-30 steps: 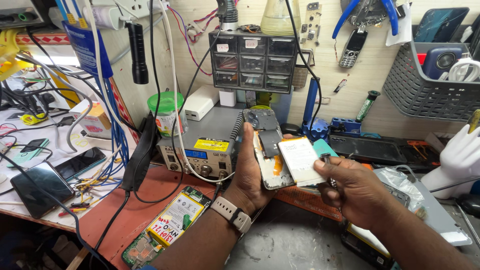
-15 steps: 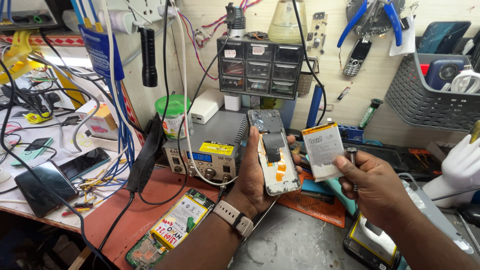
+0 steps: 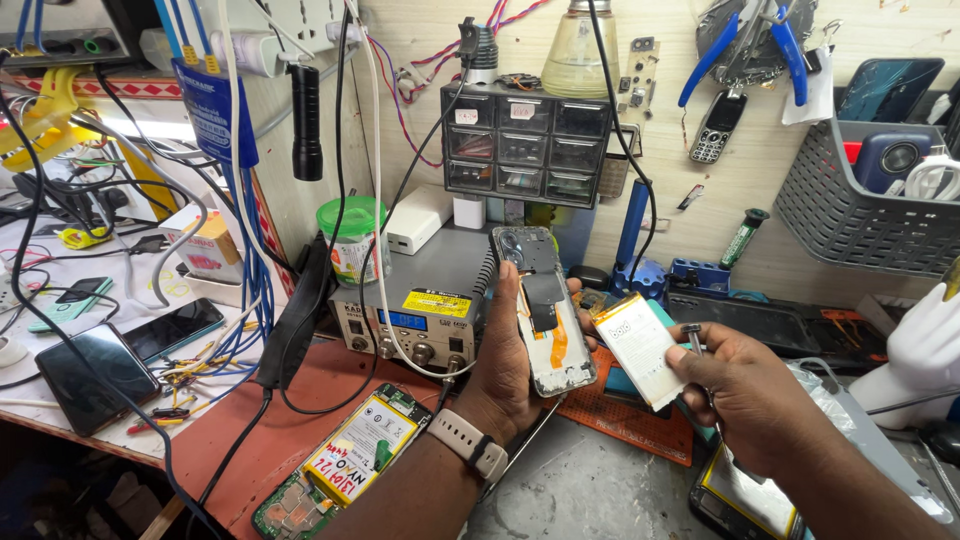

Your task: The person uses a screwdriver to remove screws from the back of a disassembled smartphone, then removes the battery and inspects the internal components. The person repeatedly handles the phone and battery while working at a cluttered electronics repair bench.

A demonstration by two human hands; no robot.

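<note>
My left hand (image 3: pixel 505 365) holds an opened phone (image 3: pixel 545 315) upright, back cover off, showing its white frame, a black ribbon and an orange patch in the empty battery bay. My right hand (image 3: pixel 745 395) grips a flat white battery (image 3: pixel 640 348) with a yellow top edge just right of the phone, apart from it, together with a thin metal tool (image 3: pixel 695 345). A watch with a pale strap (image 3: pixel 470 445) sits on my left wrist.
A grey bench power unit (image 3: pixel 425 300) stands behind the phone. Another opened phone with a yellow battery (image 3: pixel 345 462) lies on the red mat. Drawer cabinet (image 3: pixel 530 145), grey basket (image 3: pixel 865 205), hanging cables, dark phones (image 3: pixel 95 370) at left, a white glove form (image 3: pixel 915 350) at right.
The battery has come out of the phone and moved right with my right hand. Both hands and the phone have lifted slightly and the phone now stands more upright.
</note>
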